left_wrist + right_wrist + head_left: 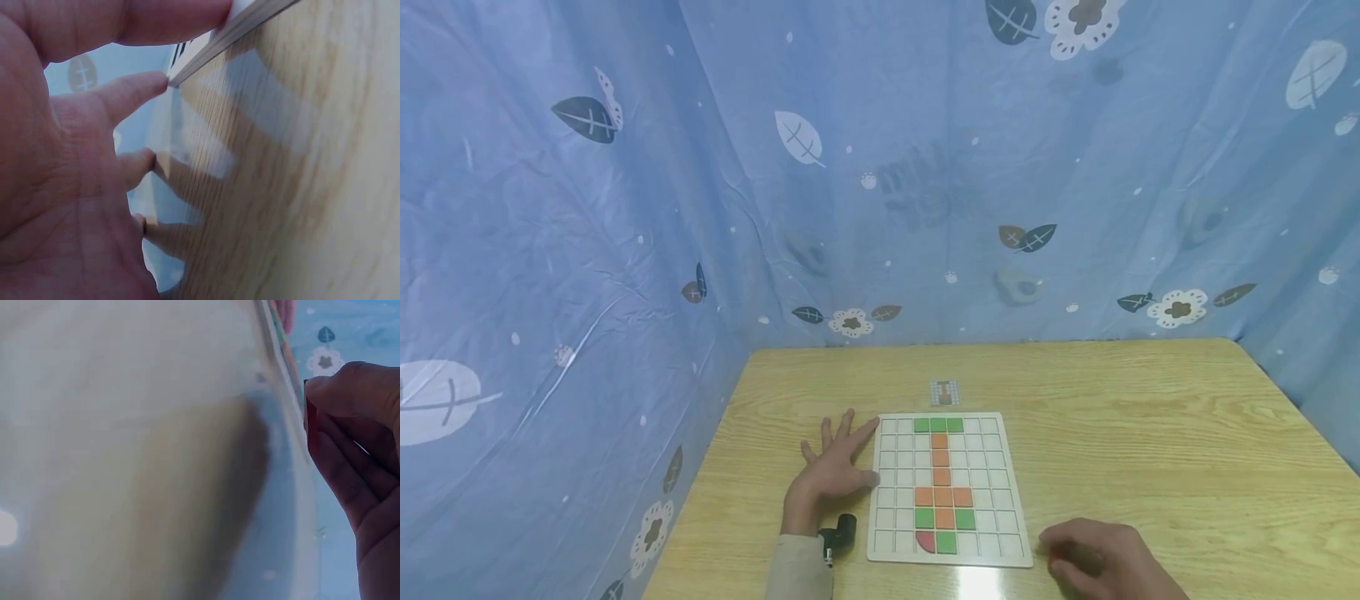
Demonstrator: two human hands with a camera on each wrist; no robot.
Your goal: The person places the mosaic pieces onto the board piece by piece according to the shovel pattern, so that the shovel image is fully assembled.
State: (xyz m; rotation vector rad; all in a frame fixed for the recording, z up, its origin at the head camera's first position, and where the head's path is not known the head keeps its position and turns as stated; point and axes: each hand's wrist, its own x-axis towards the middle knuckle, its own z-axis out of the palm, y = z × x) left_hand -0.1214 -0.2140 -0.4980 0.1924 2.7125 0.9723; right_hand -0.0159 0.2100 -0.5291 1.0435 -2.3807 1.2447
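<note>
A white grid board (992, 500) lies on the table with green, orange and pinkish-red tiles set in its squares. One pinkish-red tile (926, 542) with a rounded edge sits in the bottom row, beside a green tile (947, 542). My left hand (835, 471) has its fingers spread, with the thumb and index finger touching the board's left edge. Just off the board's lower right corner, my right hand (1101, 557) pinches a thin red tile (311, 425) between thumb and fingers. The tile's full shape is hidden, as it shows edge-on.
Behind the board lies a small pattern card (944, 392) with a grid picture. The wooden table (1150, 433) meets a blue leaf-patterned curtain (925, 208) at the back and sides. A black camera mount (842, 533) sits at the left wrist.
</note>
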